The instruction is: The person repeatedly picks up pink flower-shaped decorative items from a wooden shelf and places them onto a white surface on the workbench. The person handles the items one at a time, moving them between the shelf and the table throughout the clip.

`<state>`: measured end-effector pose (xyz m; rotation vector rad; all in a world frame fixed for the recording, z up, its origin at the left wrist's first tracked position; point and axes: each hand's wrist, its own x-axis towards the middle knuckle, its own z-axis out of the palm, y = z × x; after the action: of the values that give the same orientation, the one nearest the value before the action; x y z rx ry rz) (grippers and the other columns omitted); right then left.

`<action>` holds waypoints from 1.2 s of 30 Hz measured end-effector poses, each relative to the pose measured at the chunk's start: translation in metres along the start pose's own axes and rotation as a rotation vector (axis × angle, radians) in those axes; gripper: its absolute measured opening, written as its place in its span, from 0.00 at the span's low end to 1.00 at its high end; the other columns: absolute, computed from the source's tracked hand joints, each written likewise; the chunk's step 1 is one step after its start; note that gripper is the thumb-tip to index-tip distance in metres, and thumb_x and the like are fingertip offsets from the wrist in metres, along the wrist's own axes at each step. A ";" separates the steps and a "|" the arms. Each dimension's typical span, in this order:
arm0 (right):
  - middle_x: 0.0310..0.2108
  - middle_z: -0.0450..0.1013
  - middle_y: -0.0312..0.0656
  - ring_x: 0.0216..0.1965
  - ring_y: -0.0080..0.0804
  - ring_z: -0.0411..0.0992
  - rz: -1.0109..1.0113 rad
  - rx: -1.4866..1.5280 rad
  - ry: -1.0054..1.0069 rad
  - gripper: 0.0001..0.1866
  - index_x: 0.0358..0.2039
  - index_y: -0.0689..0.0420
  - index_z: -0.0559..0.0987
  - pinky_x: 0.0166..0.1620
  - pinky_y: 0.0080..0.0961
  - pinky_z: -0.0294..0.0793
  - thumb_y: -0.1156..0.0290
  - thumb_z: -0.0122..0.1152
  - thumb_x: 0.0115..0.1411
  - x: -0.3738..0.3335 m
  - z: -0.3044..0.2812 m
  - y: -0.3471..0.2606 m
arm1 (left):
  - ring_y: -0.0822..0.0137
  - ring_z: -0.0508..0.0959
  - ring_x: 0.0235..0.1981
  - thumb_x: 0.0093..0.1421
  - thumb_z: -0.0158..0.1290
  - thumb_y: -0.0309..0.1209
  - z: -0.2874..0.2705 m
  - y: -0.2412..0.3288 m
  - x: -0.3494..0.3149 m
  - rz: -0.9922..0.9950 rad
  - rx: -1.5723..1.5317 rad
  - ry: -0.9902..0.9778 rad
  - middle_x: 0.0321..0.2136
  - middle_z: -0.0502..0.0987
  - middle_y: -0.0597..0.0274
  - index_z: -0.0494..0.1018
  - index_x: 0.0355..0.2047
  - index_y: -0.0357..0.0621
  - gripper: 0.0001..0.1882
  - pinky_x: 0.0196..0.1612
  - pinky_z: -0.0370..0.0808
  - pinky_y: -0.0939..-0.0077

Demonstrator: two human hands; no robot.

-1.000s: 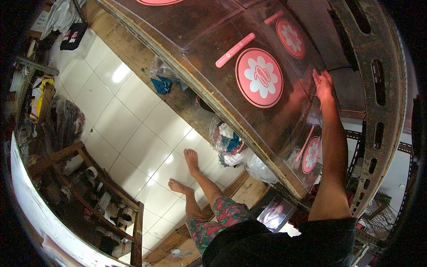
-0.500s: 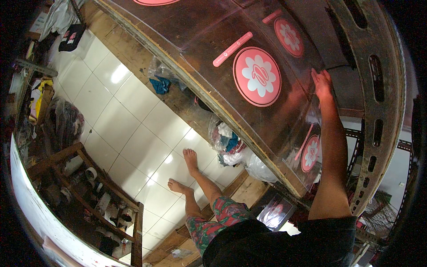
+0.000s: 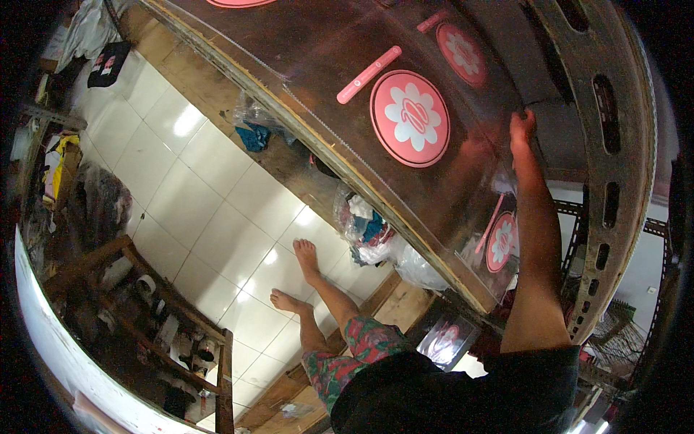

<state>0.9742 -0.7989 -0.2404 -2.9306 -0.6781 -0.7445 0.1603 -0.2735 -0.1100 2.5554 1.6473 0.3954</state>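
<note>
A dark tabletop [image 3: 325, 123] spans the upper middle. On it lie pink discs with white flowers, among them a large disc [image 3: 410, 118], one beyond it [image 3: 461, 55] and one at the near right [image 3: 502, 242]. Slim pink strips, such as this strip [image 3: 369, 74], lie beside the discs. A glossy clear sheet seems to cover them. My right arm stretches over the right side, and my right hand [image 3: 523, 132] is at the table's far right edge. Its fingers look curled; whatever they hold is too small to make out. My left hand is out of view.
A slotted metal beam [image 3: 611, 145] curves down the right. Below the table's front edge are clear plastic bags [image 3: 416, 266] with cloth scraps. A wooden rack [image 3: 173, 304] with spools stands at lower left, on a white tiled floor [image 3: 210, 195].
My right hand's fingers, stretched out before, are now curled in at the table's far edge. The view has shifted slightly; the discs and strips stay in place on the table.
</note>
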 end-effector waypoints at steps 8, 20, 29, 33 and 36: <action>0.46 0.77 0.48 0.48 0.47 0.74 -0.017 0.042 -0.060 0.13 0.43 0.59 0.79 0.53 0.36 0.72 0.77 0.55 0.58 -0.004 -0.033 -0.048 | 0.41 0.64 0.61 0.69 0.43 0.49 0.003 -0.004 0.002 -0.001 0.003 0.012 0.60 0.61 0.35 0.65 0.55 0.30 0.30 0.60 0.65 0.44; 0.44 0.78 0.49 0.49 0.44 0.75 0.106 0.169 -0.168 0.14 0.45 0.61 0.79 0.53 0.33 0.72 0.77 0.50 0.61 -0.018 -0.023 -0.068 | 0.45 0.68 0.55 0.68 0.45 0.52 0.006 -0.011 -0.001 0.041 0.048 0.050 0.59 0.63 0.36 0.67 0.54 0.30 0.32 0.54 0.69 0.49; 0.51 0.75 0.48 0.54 0.41 0.72 0.212 0.510 -0.094 0.14 0.49 0.62 0.76 0.58 0.32 0.68 0.74 0.48 0.66 -0.030 -0.059 -0.176 | 0.47 0.65 0.59 0.66 0.48 0.54 0.009 -0.018 -0.013 -0.085 -0.111 0.055 0.62 0.57 0.36 0.64 0.57 0.30 0.35 0.56 0.69 0.51; 0.49 0.76 0.46 0.52 0.38 0.73 0.225 0.684 -0.150 0.15 0.51 0.66 0.75 0.57 0.31 0.68 0.72 0.48 0.69 -0.060 -0.138 -0.314 | 0.42 0.55 0.68 0.59 0.53 0.27 0.009 -0.034 -0.018 -0.108 -0.254 0.079 0.65 0.57 0.38 0.66 0.55 0.32 0.23 0.68 0.49 0.50; 0.47 0.76 0.44 0.46 0.34 0.75 0.131 1.002 -0.259 0.14 0.50 0.65 0.76 0.53 0.29 0.72 0.73 0.49 0.69 -0.102 -0.181 -0.390 | 0.39 0.57 0.66 0.53 0.55 0.25 0.001 -0.032 -0.018 -0.090 -0.300 0.084 0.63 0.59 0.35 0.67 0.53 0.32 0.26 0.67 0.51 0.47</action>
<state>0.6481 -0.5141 -0.1526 -2.1001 -0.6109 0.0366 0.1256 -0.2761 -0.1205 2.2669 1.5829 0.6934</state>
